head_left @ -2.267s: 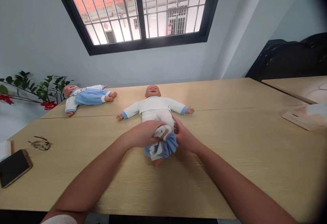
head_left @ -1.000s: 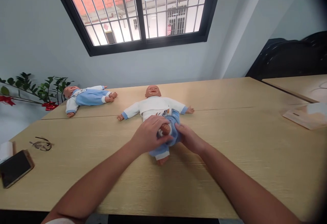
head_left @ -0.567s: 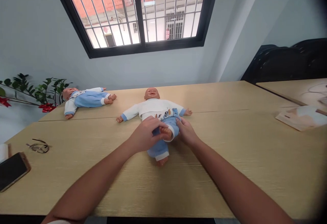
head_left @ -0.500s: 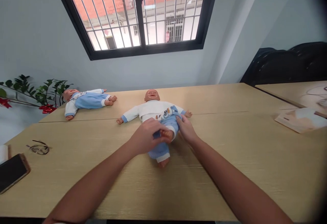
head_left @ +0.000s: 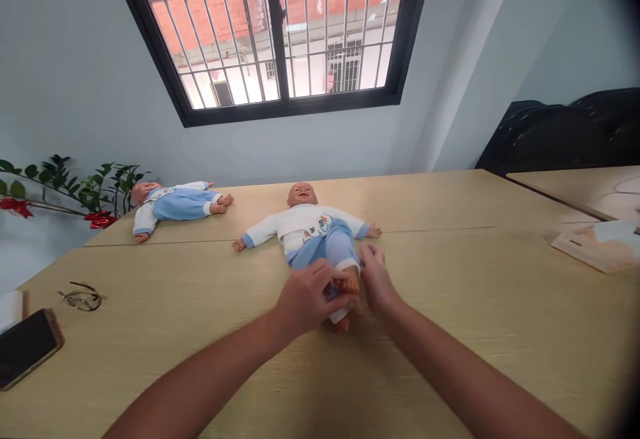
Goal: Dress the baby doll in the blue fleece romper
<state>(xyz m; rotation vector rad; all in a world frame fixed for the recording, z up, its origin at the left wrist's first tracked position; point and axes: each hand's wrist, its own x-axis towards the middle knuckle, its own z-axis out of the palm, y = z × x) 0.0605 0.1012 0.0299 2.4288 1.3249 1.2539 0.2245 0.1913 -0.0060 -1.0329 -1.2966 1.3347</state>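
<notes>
A baby doll lies on its back in the middle of the wooden table, head toward the window. It wears a white top and blue overalls with white cuffs. My left hand is closed around the doll's lower legs and feet, covering one leg. My right hand rests just right of the feet, fingers bent and touching the doll's foot and trouser cuff.
A second doll in blue lies at the back left, near a leafy plant. Glasses and a phone lie at the left edge. A flat box sits at the right, dark chairs behind it.
The blue overalls, bunched at the doll's feet earlier, now cover its legs up to the chest. Both my hands slid back toward me to the doll's feet.
</notes>
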